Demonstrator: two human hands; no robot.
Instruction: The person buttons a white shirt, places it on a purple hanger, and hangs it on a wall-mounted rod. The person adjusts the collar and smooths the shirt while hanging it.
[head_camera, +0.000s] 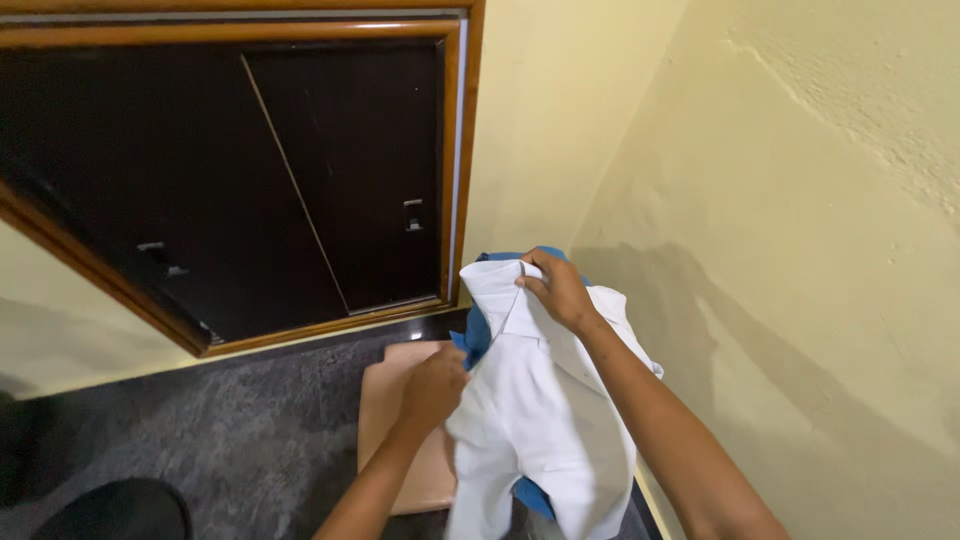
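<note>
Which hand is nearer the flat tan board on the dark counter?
Left. The left hand grips the white shirt directly over the flat tan board. The right hand pinches the shirt's collar higher up, away from the board.

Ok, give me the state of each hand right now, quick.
Left hand: closed on the edge of the white shirt.
Right hand: closed, pinching the shirt's collar.
</note>
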